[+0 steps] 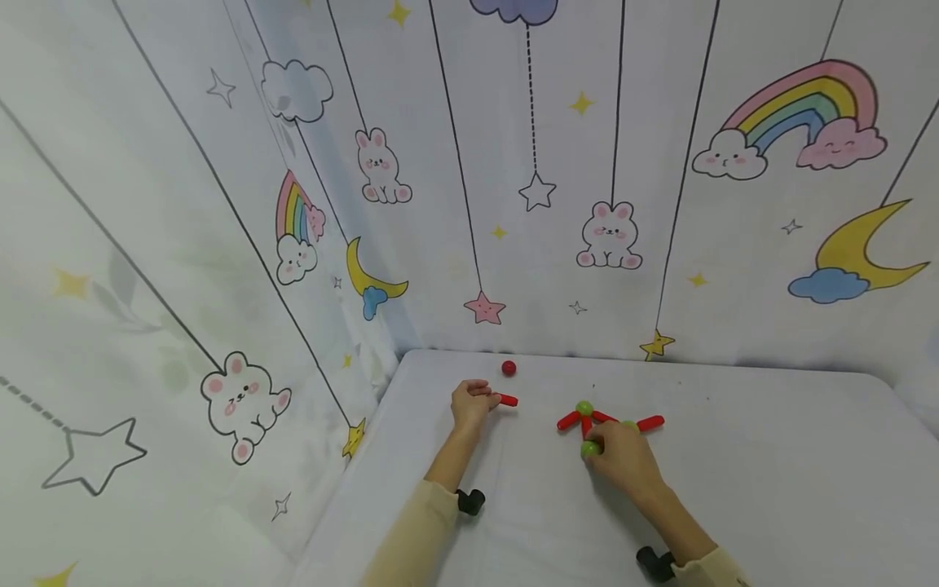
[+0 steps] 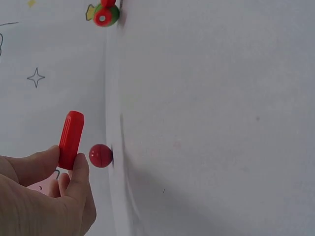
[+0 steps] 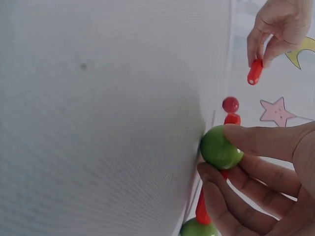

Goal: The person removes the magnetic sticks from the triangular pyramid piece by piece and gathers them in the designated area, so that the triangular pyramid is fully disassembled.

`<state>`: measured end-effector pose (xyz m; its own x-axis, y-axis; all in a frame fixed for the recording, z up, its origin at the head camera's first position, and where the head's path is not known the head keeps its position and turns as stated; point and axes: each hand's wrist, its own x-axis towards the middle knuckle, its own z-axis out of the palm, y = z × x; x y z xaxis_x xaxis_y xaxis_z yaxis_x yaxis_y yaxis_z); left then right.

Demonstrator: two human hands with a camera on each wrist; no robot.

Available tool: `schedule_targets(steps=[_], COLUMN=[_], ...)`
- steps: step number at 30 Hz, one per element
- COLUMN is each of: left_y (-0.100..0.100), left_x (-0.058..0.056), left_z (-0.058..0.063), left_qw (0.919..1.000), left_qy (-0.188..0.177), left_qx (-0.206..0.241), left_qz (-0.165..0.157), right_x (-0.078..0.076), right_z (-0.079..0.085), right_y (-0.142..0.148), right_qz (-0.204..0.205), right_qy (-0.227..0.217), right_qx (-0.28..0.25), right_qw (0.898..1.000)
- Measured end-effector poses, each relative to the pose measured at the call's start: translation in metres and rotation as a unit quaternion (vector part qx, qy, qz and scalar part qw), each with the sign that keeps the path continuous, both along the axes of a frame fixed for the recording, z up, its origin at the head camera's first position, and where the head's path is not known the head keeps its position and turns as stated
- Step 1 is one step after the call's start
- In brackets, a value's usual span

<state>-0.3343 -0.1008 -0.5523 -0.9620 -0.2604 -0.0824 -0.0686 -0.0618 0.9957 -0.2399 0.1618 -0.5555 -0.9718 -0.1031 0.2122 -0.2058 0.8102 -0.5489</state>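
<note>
Between thumb and fingertips, my left hand [image 1: 471, 405] pinches one end of a short red rod [image 2: 72, 140]; the other end sticks out free. My right hand [image 1: 625, 463] grips a green ball [image 3: 220, 147] at the near end of a joined figure of red rods and green balls. At the far point of that figure is another green ball [image 1: 584, 408], with red rods spreading from it. A red rod [image 1: 651, 423] juts out to the right past my right hand, which hides part of the figure.
Behind my left hand, a loose red ball [image 1: 509, 368] lies near the table's back edge. The white-covered table [image 1: 543, 522] is bounded at the back and left by a printed curtain [image 1: 455, 163]. Dark wrist cameras sit on both forearms.
</note>
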Motion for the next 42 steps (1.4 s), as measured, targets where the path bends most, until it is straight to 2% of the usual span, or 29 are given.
schedule_targets(steps=[6,13,28,32,42], left_y=[-0.006,-0.015,-0.035,-0.037,-0.04], left_x=[-0.011,-0.026,-0.046,-0.049,-0.052], left_z=[-0.002,-0.007,-0.01,-0.012,-0.022], left_qw=[1.0,0.9999,1.0,0.9999,0.9992], left_qy=[-0.002,0.013,-0.004,-0.002,0.009], left_qx=[-0.004,0.006,0.002,0.012,-0.029], left_qz=[-0.002,-0.001,0.002,0.007,0.025], right_x=[0.003,0.002,0.005,0.004,0.002], right_z=[0.001,-0.001,0.004,0.005,0.002], right_y=[-0.001,0.001,0.0,-0.001,-0.001], right_qz=[0.0,-0.008,-0.012,-0.01,-0.022], right_qy=[0.0,-0.011,-0.026,-0.027,-0.037], right_qx=[-0.001,0.001,0.004,0.007,0.009], right_qw=[1.0,1.0,1.0,1.0,0.999])
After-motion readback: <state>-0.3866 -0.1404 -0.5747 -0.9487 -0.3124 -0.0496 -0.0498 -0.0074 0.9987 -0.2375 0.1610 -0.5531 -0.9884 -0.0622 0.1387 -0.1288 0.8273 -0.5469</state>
